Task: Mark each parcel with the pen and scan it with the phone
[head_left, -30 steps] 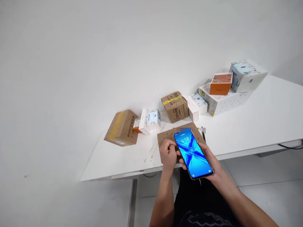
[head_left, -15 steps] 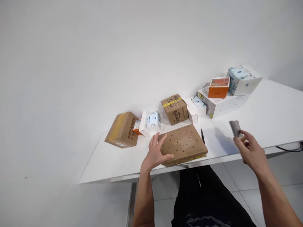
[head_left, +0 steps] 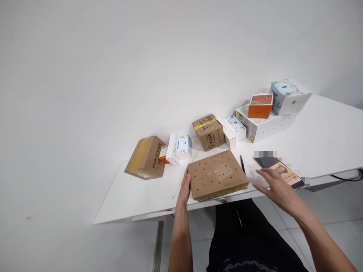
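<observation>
The flat brown cardboard box (head_left: 217,175) with small dark marks lies near the front edge of the table, a strip of clear tape on its top. Against its left side rests my left hand (head_left: 185,187), fingers stretched along the cardboard. My right hand (head_left: 276,187) is open and empty, fingers apart, between the box's right end and a flat, dark, phone-like thing (head_left: 283,172). That thing lies on the table with a picture on its upper face; part of it is blurred out. A black pen (head_left: 242,164) lies just beyond the box's right edge.
Along the wall on the white table (head_left: 127,200) stand a larger carton (head_left: 146,156), a tissue pack (head_left: 183,146), a small taped carton (head_left: 209,132) and white boxes. At right, an orange box (head_left: 260,107) and a blue-white pack (head_left: 289,96) sit on a long white box (head_left: 272,124).
My right hand has put the flat phone-like thing down on the table and moved left, letting go. My left hand has shifted from over the box's left end to its left side.
</observation>
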Demonstrator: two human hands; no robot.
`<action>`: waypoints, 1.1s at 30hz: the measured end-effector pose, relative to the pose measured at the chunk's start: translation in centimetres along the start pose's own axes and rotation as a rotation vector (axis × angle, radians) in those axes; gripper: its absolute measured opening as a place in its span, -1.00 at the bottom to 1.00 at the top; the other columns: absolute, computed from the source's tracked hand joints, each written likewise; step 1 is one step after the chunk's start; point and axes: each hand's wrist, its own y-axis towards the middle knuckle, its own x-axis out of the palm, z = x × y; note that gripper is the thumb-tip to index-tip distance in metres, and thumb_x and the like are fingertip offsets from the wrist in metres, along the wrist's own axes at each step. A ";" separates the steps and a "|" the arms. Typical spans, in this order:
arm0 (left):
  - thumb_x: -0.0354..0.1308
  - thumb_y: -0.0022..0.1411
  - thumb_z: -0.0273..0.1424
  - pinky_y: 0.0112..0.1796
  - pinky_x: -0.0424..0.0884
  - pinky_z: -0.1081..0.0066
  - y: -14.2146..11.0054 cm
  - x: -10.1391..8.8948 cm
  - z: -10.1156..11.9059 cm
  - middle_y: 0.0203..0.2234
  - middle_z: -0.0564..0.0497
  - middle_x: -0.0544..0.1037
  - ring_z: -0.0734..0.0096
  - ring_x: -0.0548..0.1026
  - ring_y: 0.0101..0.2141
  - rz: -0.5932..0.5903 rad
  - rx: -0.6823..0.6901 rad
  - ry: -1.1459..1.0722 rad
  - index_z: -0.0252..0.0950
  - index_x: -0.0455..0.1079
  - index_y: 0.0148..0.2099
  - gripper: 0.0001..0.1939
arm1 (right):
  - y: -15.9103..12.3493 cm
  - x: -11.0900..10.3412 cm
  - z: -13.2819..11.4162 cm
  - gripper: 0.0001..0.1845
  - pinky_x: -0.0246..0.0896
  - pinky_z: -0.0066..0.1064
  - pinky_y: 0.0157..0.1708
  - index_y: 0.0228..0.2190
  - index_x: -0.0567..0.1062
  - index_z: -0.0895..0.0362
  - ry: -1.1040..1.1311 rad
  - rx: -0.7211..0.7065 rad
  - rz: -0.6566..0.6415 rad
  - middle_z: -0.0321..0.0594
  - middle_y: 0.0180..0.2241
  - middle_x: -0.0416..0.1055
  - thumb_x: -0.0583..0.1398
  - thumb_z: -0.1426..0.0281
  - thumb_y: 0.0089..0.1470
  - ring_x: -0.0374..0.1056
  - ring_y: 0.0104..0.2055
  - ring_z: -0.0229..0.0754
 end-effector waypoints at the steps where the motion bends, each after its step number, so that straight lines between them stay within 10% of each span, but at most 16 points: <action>1: 0.05 0.15 0.12 0.13 0.25 0.11 -0.2 0.1 0.0 0.10 -0.16 0.41 0.10 0.30 0.16 -0.005 -0.012 -0.023 -0.21 0.24 0.21 -0.28 | -0.3 0.1 -1.3 -0.46 0.35 -0.14 -0.24 0.03 0.37 0.03 0.106 -0.030 -0.110 0.01 0.06 0.29 0.08 0.02 0.10 0.42 -0.20 0.03; 10: 0.20 0.05 0.04 -0.01 0.42 0.14 -5.6 -4.4 2.2 0.13 -0.08 0.38 0.06 0.37 0.10 0.098 -0.007 -0.246 -0.08 0.17 0.23 -0.26 | 0.8 -0.3 -9.6 -0.52 0.35 -0.20 -0.20 0.09 0.34 -0.05 0.740 -0.091 -0.147 -0.08 -0.05 0.32 0.14 0.17 0.14 0.39 -0.29 -0.13; 17: 0.04 0.16 0.02 -0.14 0.50 0.26 -3.8 -5.9 7.0 0.12 -0.04 0.38 0.12 0.40 0.06 0.503 0.170 -0.384 -0.08 0.31 0.12 -0.46 | 2.8 1.4 -13.6 -0.53 0.32 -0.22 -0.07 0.06 0.38 -0.09 1.095 -0.163 -0.081 -0.14 0.05 0.25 0.22 0.25 0.08 0.40 -0.12 -0.14; 25: 0.15 0.10 0.02 -0.23 0.54 0.14 4.4 -5.1 8.3 0.30 -0.06 -0.03 0.09 0.36 0.08 0.825 0.139 -0.362 0.15 -0.26 0.26 -0.17 | 0.3 3.6 -10.9 -0.66 0.36 -0.28 -0.26 -0.08 0.44 -0.02 0.956 -0.038 -0.134 -0.13 -0.05 0.32 0.19 0.19 0.10 0.39 -0.29 -0.19; 29: 0.14 0.15 -0.07 -0.15 0.51 0.13 5.6 -4.3 7.2 0.28 -0.08 -0.04 0.11 0.32 0.11 0.854 0.129 -0.365 0.09 -0.22 0.22 -0.27 | -0.6 3.2 -8.9 -0.65 0.34 -0.28 -0.29 -0.10 0.44 0.00 0.908 0.073 -0.142 -0.14 -0.14 0.39 0.19 0.14 0.09 0.37 -0.31 -0.16; 33: 0.13 0.15 -0.24 0.03 0.34 0.10 4.4 -2.4 5.0 0.18 -0.16 0.04 0.15 0.21 0.15 1.191 0.279 -0.078 -0.10 -0.02 0.13 -0.44 | -1.4 3.1 -7.4 -0.64 0.31 -0.30 -0.32 -0.12 0.45 0.01 0.880 0.137 -0.122 -0.18 -0.28 0.43 0.19 0.12 0.08 0.36 -0.32 -0.14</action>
